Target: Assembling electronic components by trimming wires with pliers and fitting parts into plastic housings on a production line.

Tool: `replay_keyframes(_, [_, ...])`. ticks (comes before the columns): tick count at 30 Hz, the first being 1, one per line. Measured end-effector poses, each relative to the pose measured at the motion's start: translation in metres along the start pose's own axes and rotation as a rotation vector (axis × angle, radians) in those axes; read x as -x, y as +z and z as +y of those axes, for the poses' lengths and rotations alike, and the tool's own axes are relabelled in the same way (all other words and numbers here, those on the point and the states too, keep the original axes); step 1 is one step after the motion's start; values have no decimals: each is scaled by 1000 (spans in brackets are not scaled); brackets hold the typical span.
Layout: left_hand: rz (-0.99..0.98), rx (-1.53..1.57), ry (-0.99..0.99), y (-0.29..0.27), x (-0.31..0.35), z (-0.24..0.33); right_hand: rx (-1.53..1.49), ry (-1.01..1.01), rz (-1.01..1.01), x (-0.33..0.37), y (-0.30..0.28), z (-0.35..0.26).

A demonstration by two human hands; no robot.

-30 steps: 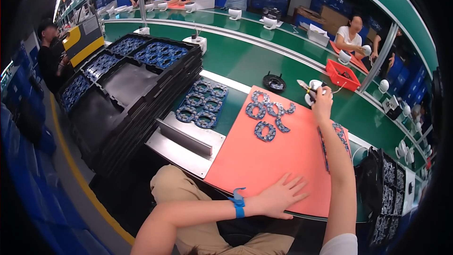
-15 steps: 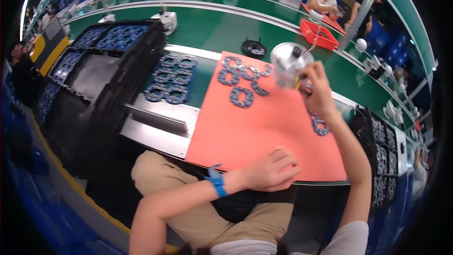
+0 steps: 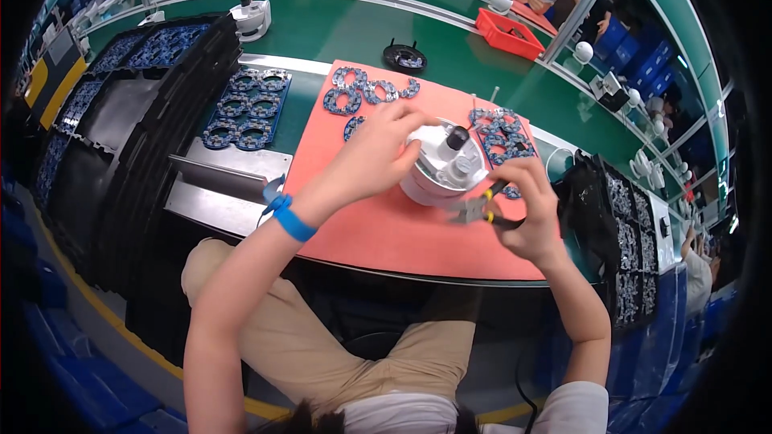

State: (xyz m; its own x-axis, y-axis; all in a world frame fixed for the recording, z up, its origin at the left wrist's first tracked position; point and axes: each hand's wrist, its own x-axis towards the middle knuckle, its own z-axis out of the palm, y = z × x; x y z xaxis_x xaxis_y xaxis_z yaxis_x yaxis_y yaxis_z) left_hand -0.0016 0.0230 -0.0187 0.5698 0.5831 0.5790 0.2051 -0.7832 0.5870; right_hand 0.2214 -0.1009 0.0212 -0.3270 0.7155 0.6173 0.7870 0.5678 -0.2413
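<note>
A white round housing [image 3: 425, 190] stands on the salmon-coloured mat [image 3: 386, 235], its open top showing white inner parts and a black cylinder [image 3: 457, 138]. My left hand [image 3: 371, 149], with a blue wrist strap [image 3: 291, 219], reaches over the housing's left rim, thumb against its side. To the right of the housing, my right hand [image 3: 531, 213] is closed around cutters [image 3: 470, 210] with black and yellow handles; their metal jaws are blurred and sit beside the housing's lower right side. Ring-shaped blue circuit boards [image 3: 343, 100] lie behind my left hand, and more boards [image 3: 508, 147] lie behind my right.
A board panel [image 3: 248, 108] rests left of the mat, near a metal bracket [image 3: 229, 179]. Black trays of boards [image 3: 137, 96] stand far left, another tray stack [image 3: 631, 233] at right. Beyond are a black round part [image 3: 404, 57] and a red bin [image 3: 509, 33]. People sit across the line.
The housing has come nearer onto the mat. My left hand has risen from the mat's front edge to its rim. My right hand has moved nearer, cutters now plainly visible. The view has shifted.
</note>
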Motion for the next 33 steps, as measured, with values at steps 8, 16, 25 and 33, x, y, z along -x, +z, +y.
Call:
replay_keyframes(8, [58,-61,-45,18,-29,-20,117,228,98,-16,-17,38])
replay_keyframes(16, [-4,-291,26,21,-42,-19,413,182,-31,-11,-21,49])
replay_keyframes(25, [-6,-217,7,22,-55,1,583,117,-54,-5,-11,55])
replay_keyframes(33, [-52,-161,6,21,-54,3,607,101,14,-6,-3,61])
